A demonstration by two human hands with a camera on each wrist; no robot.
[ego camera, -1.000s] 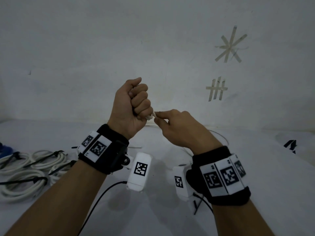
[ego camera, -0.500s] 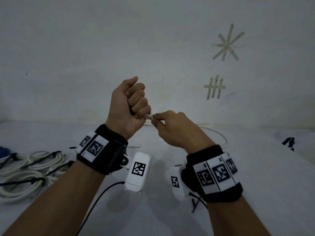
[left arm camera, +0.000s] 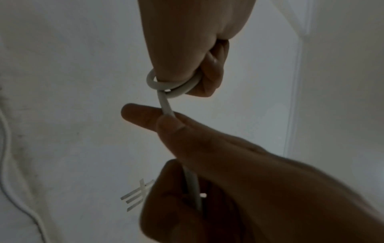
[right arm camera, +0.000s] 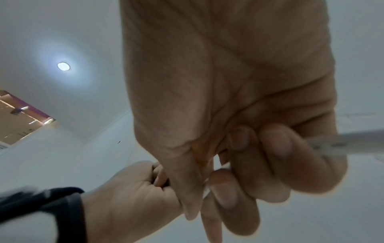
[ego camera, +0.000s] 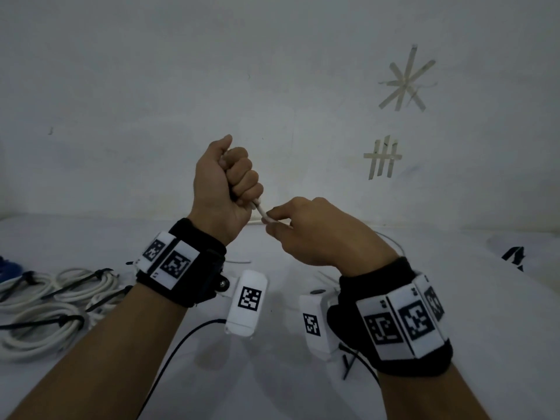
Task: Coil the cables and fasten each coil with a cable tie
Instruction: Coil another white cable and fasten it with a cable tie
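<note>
Both hands are raised above the table and work one white cable (ego camera: 261,211). My left hand (ego camera: 239,183) is a fist gripping it; in the left wrist view a small loop of the cable (left arm camera: 172,87) wraps round the left hand (left arm camera: 199,69). Just to the right and lower, my right hand (ego camera: 272,221) pinches the cable between thumb and forefinger (left arm camera: 145,115), and the cable runs on through the right hand's palm (left arm camera: 193,185). The right wrist view shows the right hand's fingertips (right arm camera: 222,189) on the cable next to the left hand (right arm camera: 135,189).
Several coils of white cable (ego camera: 45,301) bound with black ties lie at the table's left. A loose white cable (ego camera: 391,241) trails on the table behind my right hand. Black cable ties lie at the far right (ego camera: 513,256) and under my right wrist (ego camera: 348,362).
The hands have drawn slightly apart. A short slanted stretch of white cable now shows between the left fist and the right hand's pinch.
</note>
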